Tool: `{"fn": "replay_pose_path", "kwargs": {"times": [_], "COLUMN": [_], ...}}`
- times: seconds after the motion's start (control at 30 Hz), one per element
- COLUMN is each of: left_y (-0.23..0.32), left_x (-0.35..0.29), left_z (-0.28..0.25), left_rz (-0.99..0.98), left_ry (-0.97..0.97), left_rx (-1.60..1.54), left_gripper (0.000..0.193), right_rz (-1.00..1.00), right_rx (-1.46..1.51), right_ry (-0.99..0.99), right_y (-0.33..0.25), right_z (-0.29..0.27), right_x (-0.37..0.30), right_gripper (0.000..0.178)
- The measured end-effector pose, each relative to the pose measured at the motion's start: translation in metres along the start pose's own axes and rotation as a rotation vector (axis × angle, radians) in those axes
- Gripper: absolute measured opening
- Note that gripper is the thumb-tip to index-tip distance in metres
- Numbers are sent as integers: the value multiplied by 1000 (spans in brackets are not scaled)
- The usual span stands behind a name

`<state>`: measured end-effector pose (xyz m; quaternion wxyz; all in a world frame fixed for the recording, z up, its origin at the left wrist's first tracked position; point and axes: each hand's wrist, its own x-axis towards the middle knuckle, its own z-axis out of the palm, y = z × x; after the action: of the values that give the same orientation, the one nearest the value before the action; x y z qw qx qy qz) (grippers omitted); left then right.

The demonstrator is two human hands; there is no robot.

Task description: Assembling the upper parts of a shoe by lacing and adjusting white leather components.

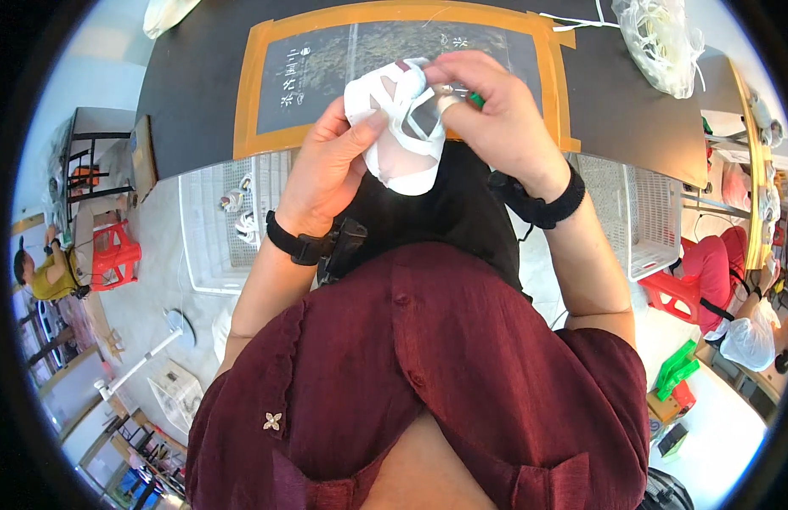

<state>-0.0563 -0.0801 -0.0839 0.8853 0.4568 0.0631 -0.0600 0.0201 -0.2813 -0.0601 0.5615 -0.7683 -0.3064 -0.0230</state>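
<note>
Over the near edge of the dark table, I hold up a white shoe upper (pixel 402 174) with pale pinkish panels. My left hand (pixel 321 161) is closed on its left side, with the thumb pressed against the front. At its upper right, my right hand (pixel 496 106) has the fingers drawn together at the opening. A loop of white shoelace (pixel 421 126) shows beside these fingers. Something small and green sits in the right hand, mostly hidden. The right fingertips are partly behind the upper, so their exact hold on the lace is unclear.
A dark mat (pixel 326 72) is bordered with orange tape (pixel 249 93) on the table (pixel 632 127). A clear plastic bag of white laces (pixel 661 47) lies at the right. White plastic baskets (pixel 194 234) stand below on both sides; the left holds several items. Other people sit at both sides.
</note>
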Motion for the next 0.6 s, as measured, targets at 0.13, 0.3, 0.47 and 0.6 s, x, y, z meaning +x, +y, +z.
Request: {"fn": "replay_pose_path", "kwargs": {"times": [0.13,0.3,0.47,0.6], "left_y": [-4,-4,-6,-7], "left_x": [-1,-1,0,-1], "left_z": [4,9,5,0], "left_rz": [34,41,48,65], "left_ry": [-10,11,-23,-34], "left_rx": [26,63,119,171], "left_gripper": [34,34,34,33], "right_rz": [66,283,177,156], "right_rx": [137,185,45,-296], "right_ry": [-133,-277,-279,-238], "right_y": [-7,-9,0,0], "right_z": [10,6,11,18], "right_x": [1,5,5,4], "right_gripper": [24,24,24,26]}}
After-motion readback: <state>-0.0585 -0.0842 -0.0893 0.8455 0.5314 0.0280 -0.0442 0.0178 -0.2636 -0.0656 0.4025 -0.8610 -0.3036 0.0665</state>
